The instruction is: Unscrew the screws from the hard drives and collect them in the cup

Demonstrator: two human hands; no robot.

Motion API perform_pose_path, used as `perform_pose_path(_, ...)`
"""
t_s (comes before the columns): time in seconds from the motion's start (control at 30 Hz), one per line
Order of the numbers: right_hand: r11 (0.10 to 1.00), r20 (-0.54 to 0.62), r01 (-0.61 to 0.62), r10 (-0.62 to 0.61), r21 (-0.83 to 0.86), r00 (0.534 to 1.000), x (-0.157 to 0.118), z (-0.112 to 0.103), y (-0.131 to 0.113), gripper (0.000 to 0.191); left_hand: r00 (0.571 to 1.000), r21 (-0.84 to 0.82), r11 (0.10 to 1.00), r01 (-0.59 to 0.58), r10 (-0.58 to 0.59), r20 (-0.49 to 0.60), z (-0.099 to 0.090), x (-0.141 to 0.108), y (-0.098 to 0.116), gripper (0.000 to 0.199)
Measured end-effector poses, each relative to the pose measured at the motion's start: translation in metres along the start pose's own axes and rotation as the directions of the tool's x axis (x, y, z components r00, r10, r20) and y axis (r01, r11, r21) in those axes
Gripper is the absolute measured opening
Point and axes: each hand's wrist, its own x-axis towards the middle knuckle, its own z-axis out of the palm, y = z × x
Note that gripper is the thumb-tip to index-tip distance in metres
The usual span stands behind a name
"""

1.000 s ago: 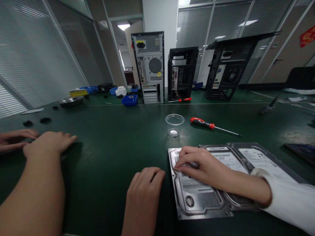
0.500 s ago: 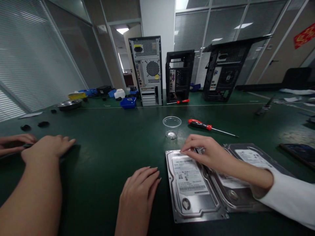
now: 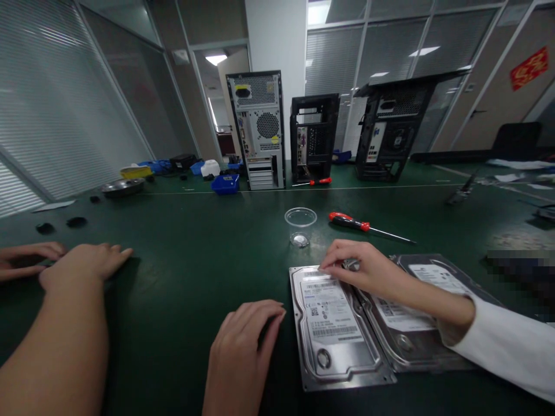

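Observation:
My left hand [image 3: 245, 346] is over the green tabletop, left of a silver hard drive [image 3: 332, 346] and apart from it. Its fingers are curled, thumb tip close against the index finger, with nothing seen between them. A white sleeve leads to my right hand [image 3: 355, 261], whose fingertips pinch together at the drive's far edge, above its label. Whatever they hold, if anything, is too small to make out. Beside it lies a second hard drive [image 3: 433, 277], darker and partly covered by my right forearm. A clear plastic cup [image 3: 300, 222] stands just beyond.
A red-and-black screwdriver [image 3: 349, 221] lies behind the drives. Three computer cases [image 3: 255, 133] line the back, with a blue tray [image 3: 225, 184] and metal bowl [image 3: 124, 186] to their left. At the left, another person's bare forearm [image 3: 78, 323] and hands rest on the table.
My left thumb and index finger have drawn together at their tips. My right hand keeps its place at the drive's far edge. The view has shifted slightly.

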Motion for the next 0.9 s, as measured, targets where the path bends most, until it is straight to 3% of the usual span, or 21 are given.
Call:
perform_pose_path(0.1,0.997,0.038,0.057,-0.055,-0.051,0.998,-0.007,0.0,-0.003,0.019,0.999,-0.077,0.996,0.039,-0.037,0.021,-0.003,0.003,0.013,0.022)
perform_pose_path(0.2,0.973,0.059,0.089,-0.078,-0.215,0.995,-0.008,-0.009,0.003,0.021,0.998,-0.137,0.99,0.042,-0.036,0.049,-0.001,0.007,0.017,0.022)
perform_pose_path(0.3,0.89,-0.016,0.015,-0.025,-0.455,1.0,-0.002,-0.032,0.024,0.023,0.999,-0.104,0.994,-0.042,0.045,0.022,0.005,0.013,0.012,0.019)
perform_pose_path(0.37,0.826,-0.112,-0.111,0.059,-0.553,0.992,0.004,-0.049,0.046,0.027,0.994,-0.052,0.993,-0.107,0.107,-0.012,0.008,0.016,0.008,0.016)
perform_pose_path(0.47,0.775,-0.178,-0.234,0.158,-0.588,0.971,0.011,-0.072,0.084,0.043,0.985,0.041,0.988,-0.151,0.154,-0.084,0.011,0.014,0.006,0.012)
perform_pose_path(0.6,0.737,-0.171,-0.319,0.272,-0.596,0.947,0.008,-0.085,0.12,0.044,0.973,0.11,0.982,-0.151,0.167,-0.156,0.011,0.009,0.008,0.01)
perform_pose_path(0.7,0.727,-0.143,-0.321,0.298,-0.607,0.944,0.003,-0.086,0.13,0.043,0.971,0.129,0.979,-0.158,0.178,-0.162,0.01,0.007,0.009,0.012)
perform_pose_path(0.9,0.689,-0.151,-0.311,0.283,-0.655,0.947,0.002,-0.081,0.128,0.039,0.968,0.119,0.97,-0.21,0.224,-0.114,0.007,0.004,0.009,0.02)
